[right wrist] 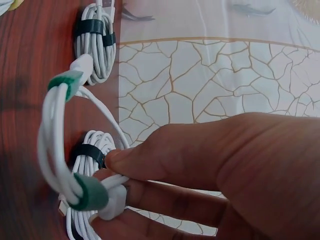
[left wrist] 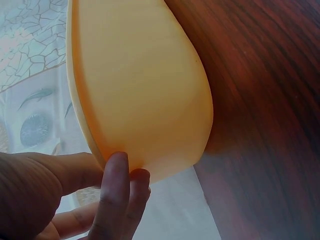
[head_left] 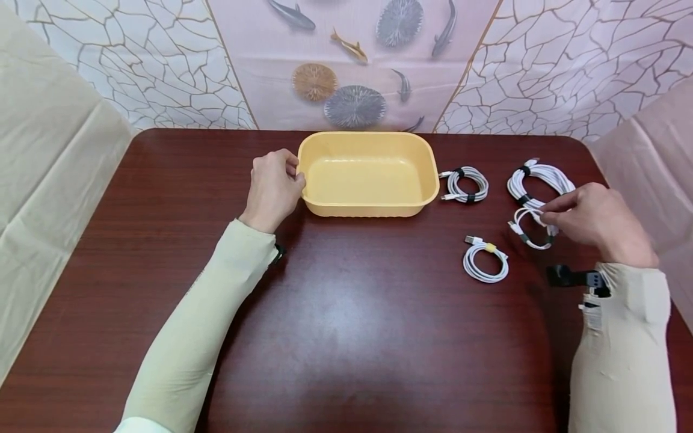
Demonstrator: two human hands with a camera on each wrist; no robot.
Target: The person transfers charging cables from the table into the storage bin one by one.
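Note:
My left hand (head_left: 274, 187) pinches the left rim of a yellow plastic basin (head_left: 368, 207), thumb on one side of the wall and fingers on the other, as the left wrist view also shows. On the right, my right hand (head_left: 601, 219) pinches a small coiled white cable (right wrist: 52, 135) with green straps. In the right wrist view this coil hangs above the table. Behind it lies a larger white cable coil (head_left: 549, 174) with black straps. Nearer me is a white USB cable (head_left: 485, 264) with a yellow tie.
Another white cable coil (head_left: 476, 174) with black straps lies just right of the basin. All of this is on a dark reddish-brown table (head_left: 346, 337). Patterned cloth (head_left: 162, 66) hangs along its back edge, with plain cloth at both sides.

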